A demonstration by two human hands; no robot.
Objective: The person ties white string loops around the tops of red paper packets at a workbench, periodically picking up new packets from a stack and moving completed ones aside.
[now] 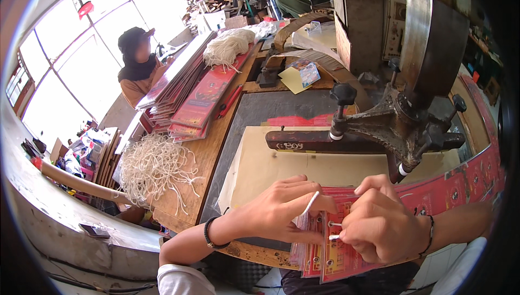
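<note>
A stack of red printed sheets (337, 265) with metal eyelets lies at the table's near edge, its layers fanned at the left. My left hand (281, 205) is closed on the stack's left edge, thumb low and fingers above. A white cord (310, 203) lies across its index finger. Pinched fingers of my right hand (379, 222) hold a white cord end beside the eyelets; another short bit of cord shows at an eyelet just above. My right fingers partly hide the cord's path.
A heap of loose white cords (154, 169) and tall piles of red sheets (201, 97) lie at left, with a white cord bundle (230, 46) on top. A heavy metal press (392, 119) stands over the cream board (260, 167). Two people are beyond the table.
</note>
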